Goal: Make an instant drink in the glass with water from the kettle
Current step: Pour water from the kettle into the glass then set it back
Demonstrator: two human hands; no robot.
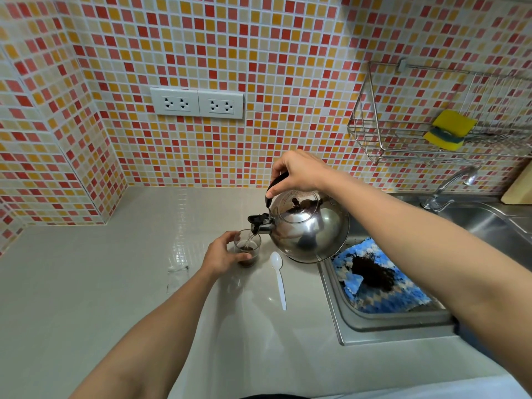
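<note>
A small clear glass (pixel 250 251) stands on the grey counter with dark brown liquid in its bottom. My left hand (pixel 223 253) wraps around its left side. My right hand (pixel 299 171) grips the black handle of a shiny steel kettle (pixel 308 226), which is tilted to the left above the counter. A thin stream of water runs from the kettle's black spout (pixel 259 221) into the glass. A white plastic spoon (pixel 278 279) lies on the counter just right of the glass, bowl towards the wall.
A torn clear sachet (pixel 177 276) lies left of my left forearm. A steel sink (pixel 489 226) with a tap (pixel 449 188) is at right, a blue cloth (pixel 380 280) on its drainer. A wire rack (pixel 426 133) holds a yellow sponge (pixel 450 129). Two wall sockets (pixel 197 102) sit above.
</note>
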